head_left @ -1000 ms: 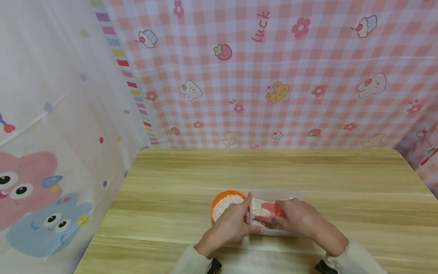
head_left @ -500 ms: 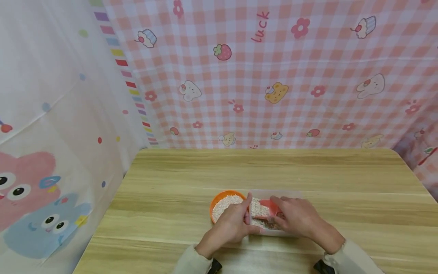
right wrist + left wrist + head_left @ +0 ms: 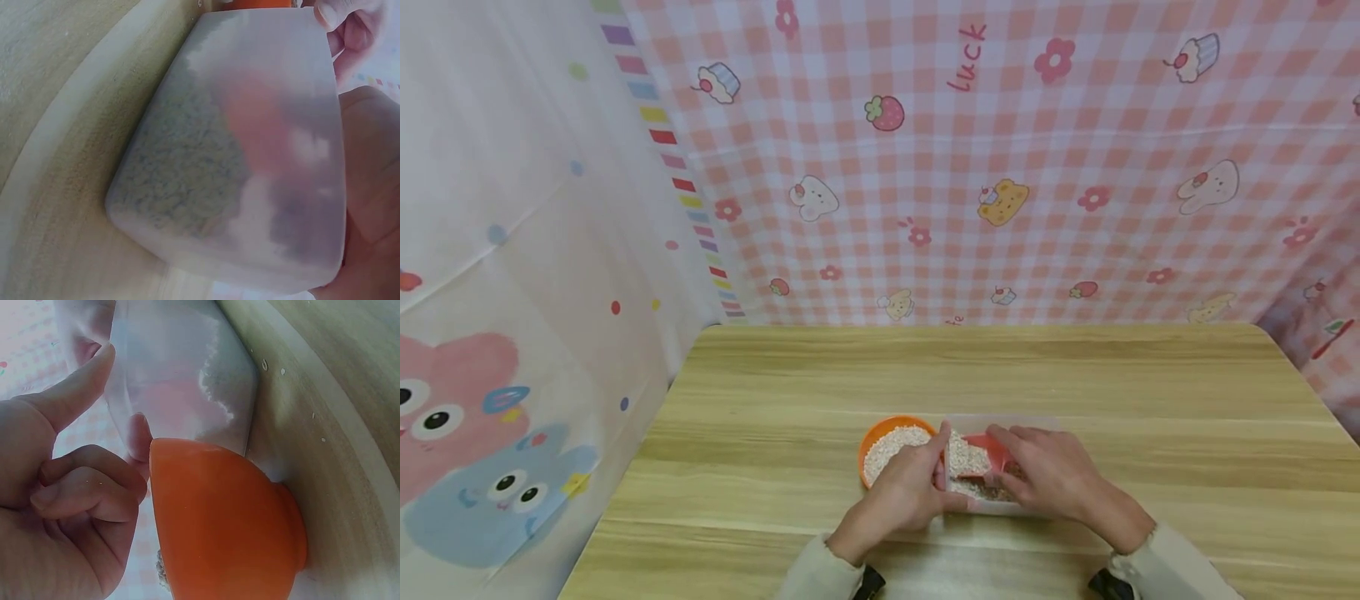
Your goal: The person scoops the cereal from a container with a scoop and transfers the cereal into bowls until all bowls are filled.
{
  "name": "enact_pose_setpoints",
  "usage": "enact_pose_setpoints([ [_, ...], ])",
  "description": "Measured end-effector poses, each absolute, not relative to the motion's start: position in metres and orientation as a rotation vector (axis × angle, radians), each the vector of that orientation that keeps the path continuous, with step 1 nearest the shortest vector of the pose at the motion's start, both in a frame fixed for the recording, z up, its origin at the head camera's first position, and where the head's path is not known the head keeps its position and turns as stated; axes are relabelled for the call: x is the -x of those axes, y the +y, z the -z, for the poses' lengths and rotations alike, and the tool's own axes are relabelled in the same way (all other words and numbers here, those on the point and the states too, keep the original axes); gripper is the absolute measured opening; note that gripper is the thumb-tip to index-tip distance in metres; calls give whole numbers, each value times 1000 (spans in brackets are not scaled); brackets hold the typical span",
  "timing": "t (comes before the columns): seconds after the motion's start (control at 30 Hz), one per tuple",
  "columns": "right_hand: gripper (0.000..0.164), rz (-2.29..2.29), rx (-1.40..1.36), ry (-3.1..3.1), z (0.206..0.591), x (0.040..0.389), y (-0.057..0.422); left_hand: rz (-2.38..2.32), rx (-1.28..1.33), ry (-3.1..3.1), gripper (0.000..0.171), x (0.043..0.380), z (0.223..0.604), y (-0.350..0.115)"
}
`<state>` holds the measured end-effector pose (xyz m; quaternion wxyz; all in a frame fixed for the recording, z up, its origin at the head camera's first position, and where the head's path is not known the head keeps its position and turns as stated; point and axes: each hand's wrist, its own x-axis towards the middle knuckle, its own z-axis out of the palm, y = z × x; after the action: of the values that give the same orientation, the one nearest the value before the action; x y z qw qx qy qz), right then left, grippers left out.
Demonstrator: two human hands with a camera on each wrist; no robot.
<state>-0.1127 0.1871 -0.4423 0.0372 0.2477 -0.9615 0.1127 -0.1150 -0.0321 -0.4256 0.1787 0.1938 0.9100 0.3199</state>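
Observation:
A translucent plastic container (image 3: 1007, 423) holding pale oat-like flakes stands on the table near the front. My left hand (image 3: 904, 490) grips its left edge, thumb and forefinger at the rim, other fingers curled in the left wrist view. Inside it, my right hand (image 3: 1051, 468) holds a red scoop (image 3: 995, 450) heaped with flakes (image 3: 967, 457). Through the cloudy wall in the right wrist view, the scoop (image 3: 256, 122) shows as a red blur beside the flakes (image 3: 181, 162). An orange bowl (image 3: 219, 512) of the same flakes touches my left hand's side; the hand partly covers it.
The wooden table (image 3: 760, 400) stretches behind and to both sides of the containers. A few stray flakes (image 3: 282, 371) lie on it near the container. A pink checked cloth (image 3: 850, 242) hangs along the table's back edge, and a white patterned cloth (image 3: 587, 275) on the left.
My right hand has moved the scoop slightly left inside the container, and flakes are now piled on it. The left hand and the bowl keep their places.

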Motion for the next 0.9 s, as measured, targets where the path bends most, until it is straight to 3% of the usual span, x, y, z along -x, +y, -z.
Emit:
enact_pose_setpoints([
  [0.9,62,-474,-775,-2897,448,117,199,-919,-536,2557,104,115,426,-32],
])
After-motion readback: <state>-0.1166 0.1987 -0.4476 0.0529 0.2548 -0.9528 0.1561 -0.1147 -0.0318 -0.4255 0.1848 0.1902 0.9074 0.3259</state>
